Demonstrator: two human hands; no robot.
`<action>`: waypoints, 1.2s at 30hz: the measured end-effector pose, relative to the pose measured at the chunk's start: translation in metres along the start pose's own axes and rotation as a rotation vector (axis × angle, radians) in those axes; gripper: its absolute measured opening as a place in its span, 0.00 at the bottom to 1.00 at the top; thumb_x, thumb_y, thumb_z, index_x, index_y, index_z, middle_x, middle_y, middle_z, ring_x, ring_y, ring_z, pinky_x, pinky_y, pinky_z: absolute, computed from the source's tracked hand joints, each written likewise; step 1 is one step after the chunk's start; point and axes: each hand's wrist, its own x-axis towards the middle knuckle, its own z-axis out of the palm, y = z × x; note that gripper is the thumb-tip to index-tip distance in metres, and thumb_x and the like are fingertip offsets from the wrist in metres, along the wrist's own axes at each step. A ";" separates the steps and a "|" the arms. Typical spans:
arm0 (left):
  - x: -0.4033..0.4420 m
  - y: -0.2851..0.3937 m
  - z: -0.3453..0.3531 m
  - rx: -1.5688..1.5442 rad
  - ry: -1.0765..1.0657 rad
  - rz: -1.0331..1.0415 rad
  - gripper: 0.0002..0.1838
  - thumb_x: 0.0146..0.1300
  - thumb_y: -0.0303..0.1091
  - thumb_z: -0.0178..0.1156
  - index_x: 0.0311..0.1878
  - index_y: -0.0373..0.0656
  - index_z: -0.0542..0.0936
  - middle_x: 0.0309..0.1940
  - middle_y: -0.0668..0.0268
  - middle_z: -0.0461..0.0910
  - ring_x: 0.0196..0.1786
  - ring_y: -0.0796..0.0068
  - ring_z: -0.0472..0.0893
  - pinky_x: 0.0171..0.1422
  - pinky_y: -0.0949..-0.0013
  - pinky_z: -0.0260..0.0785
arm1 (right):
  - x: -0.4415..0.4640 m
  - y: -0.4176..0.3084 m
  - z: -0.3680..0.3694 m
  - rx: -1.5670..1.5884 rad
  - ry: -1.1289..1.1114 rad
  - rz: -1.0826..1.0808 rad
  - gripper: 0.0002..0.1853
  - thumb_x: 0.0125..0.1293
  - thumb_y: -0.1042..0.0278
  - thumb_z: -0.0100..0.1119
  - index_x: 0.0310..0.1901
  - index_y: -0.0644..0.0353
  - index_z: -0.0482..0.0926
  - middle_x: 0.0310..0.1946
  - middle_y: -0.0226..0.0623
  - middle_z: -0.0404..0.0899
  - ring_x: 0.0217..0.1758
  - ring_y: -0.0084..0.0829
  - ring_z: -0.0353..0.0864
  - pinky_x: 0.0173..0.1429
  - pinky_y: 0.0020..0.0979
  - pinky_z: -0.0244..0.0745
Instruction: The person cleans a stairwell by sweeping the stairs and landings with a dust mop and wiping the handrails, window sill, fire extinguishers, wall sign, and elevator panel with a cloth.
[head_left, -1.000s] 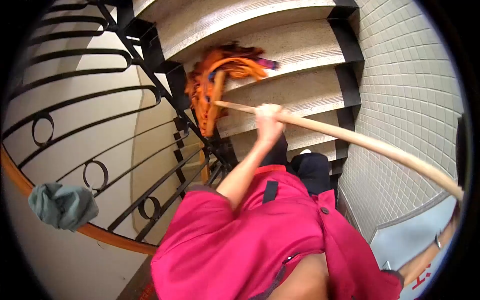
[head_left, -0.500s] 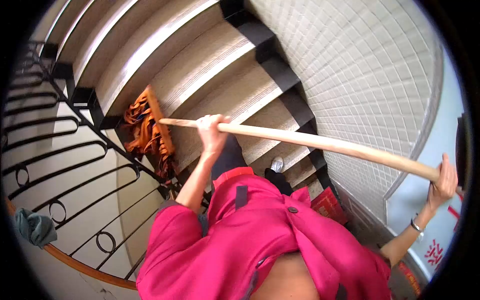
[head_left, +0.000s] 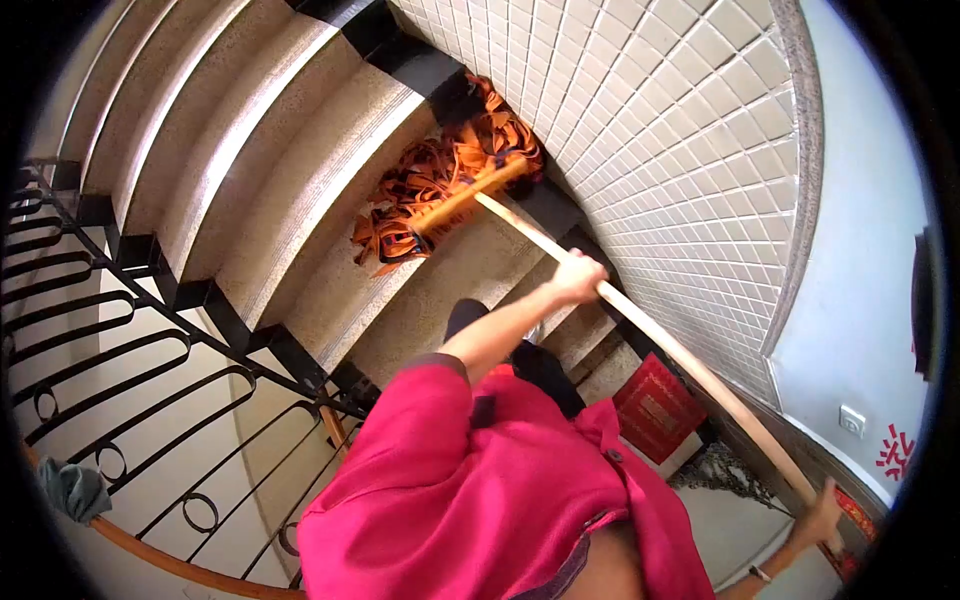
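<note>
A mop (head_left: pixel 690 360) with a long pale wooden handle and a head of orange cloth strips spans the view. Its orange head (head_left: pixel 455 180) lies spread along a stair tread, its right end by the tiled wall. My left hand (head_left: pixel 580 277) is wrapped round the handle, partway down toward the head. Near the handle's upper end, at the lower right, my right hand (head_left: pixel 818 520) grips it, with the thumb or a finger sticking up. A bracelet (head_left: pixel 760 573) is on my right wrist.
Curved stone stairs (head_left: pixel 300 190) with black edges fill the upper left. A black iron railing (head_left: pixel 190 370) with a wooden handrail (head_left: pixel 180 562) runs down the left, a grey cloth (head_left: pixel 75 490) tied on it. A red mat (head_left: pixel 657 408) lies below.
The mop head has moved from the railing side of the stairs across to the tiled wall. My left hand has gone right, and my right hand has dropped lower.
</note>
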 end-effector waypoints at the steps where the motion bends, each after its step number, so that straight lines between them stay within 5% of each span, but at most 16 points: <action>1: -0.005 -0.019 -0.009 0.046 -0.038 -0.006 0.05 0.40 0.38 0.61 0.24 0.56 0.79 0.19 0.70 0.75 0.31 0.69 0.79 0.47 0.59 0.63 | 0.004 -0.038 -0.010 -0.022 -0.057 0.045 0.24 0.46 0.76 0.58 0.50 0.54 0.73 0.29 0.39 0.77 0.33 0.43 0.75 0.41 0.39 0.68; 6: -0.005 -0.101 -0.034 0.190 0.105 -0.126 0.05 0.41 0.41 0.63 0.22 0.54 0.79 0.20 0.67 0.75 0.33 0.66 0.77 0.44 0.63 0.63 | 0.032 -0.124 -0.079 -0.048 0.053 -0.008 0.24 0.44 0.77 0.60 0.47 0.53 0.74 0.27 0.39 0.76 0.31 0.43 0.74 0.39 0.39 0.67; 10: -0.033 -0.080 -0.054 -0.006 0.314 -0.210 0.04 0.41 0.37 0.61 0.22 0.51 0.79 0.22 0.63 0.77 0.34 0.62 0.77 0.46 0.60 0.64 | 0.069 -0.051 -0.084 0.024 0.264 -0.153 0.26 0.46 0.80 0.56 0.50 0.52 0.73 0.31 0.42 0.76 0.33 0.43 0.74 0.39 0.39 0.68; 13: -0.077 -0.049 -0.043 0.002 0.433 -0.252 0.05 0.39 0.38 0.60 0.20 0.48 0.78 0.21 0.65 0.76 0.31 0.64 0.76 0.40 0.63 0.62 | 0.146 0.035 -0.092 -0.205 0.336 -0.251 0.27 0.47 0.75 0.57 0.52 0.48 0.72 0.31 0.42 0.77 0.32 0.40 0.74 0.38 0.40 0.68; 17: -0.181 -0.034 -0.043 -0.273 0.663 -0.386 0.03 0.38 0.29 0.59 0.20 0.46 0.76 0.22 0.65 0.77 0.34 0.65 0.75 0.42 0.62 0.59 | 0.195 -0.069 -0.217 -0.481 0.883 -0.485 0.13 0.47 0.55 0.63 0.38 0.34 0.81 0.13 0.30 0.74 0.14 0.31 0.71 0.22 0.42 0.65; 22: -0.316 -0.045 -0.019 -0.223 0.979 -0.762 0.10 0.49 0.40 0.62 0.21 0.45 0.76 0.22 0.63 0.75 0.34 0.61 0.72 0.43 0.61 0.59 | 0.226 -0.220 -0.274 -0.278 1.184 -0.672 0.07 0.57 0.70 0.52 0.35 0.51 0.80 0.15 0.35 0.70 0.16 0.37 0.66 0.23 0.38 0.60; 28: -0.448 -0.098 0.046 0.292 1.334 -1.159 0.20 0.52 0.39 0.61 0.15 0.43 0.63 0.15 0.60 0.63 0.22 0.60 0.65 0.31 0.61 0.54 | 0.217 -0.343 -0.230 0.131 1.389 -0.745 0.08 0.55 0.74 0.58 0.37 0.55 0.81 0.23 0.32 0.76 0.21 0.29 0.72 0.27 0.28 0.67; 36: -0.325 -0.052 0.042 0.295 1.225 -0.827 0.22 0.51 0.39 0.64 0.14 0.42 0.62 0.13 0.63 0.62 0.23 0.60 0.65 0.33 0.62 0.54 | 0.155 -0.209 -0.049 0.183 1.292 -0.527 0.11 0.52 0.79 0.63 0.39 0.60 0.81 0.28 0.31 0.81 0.26 0.23 0.78 0.30 0.21 0.74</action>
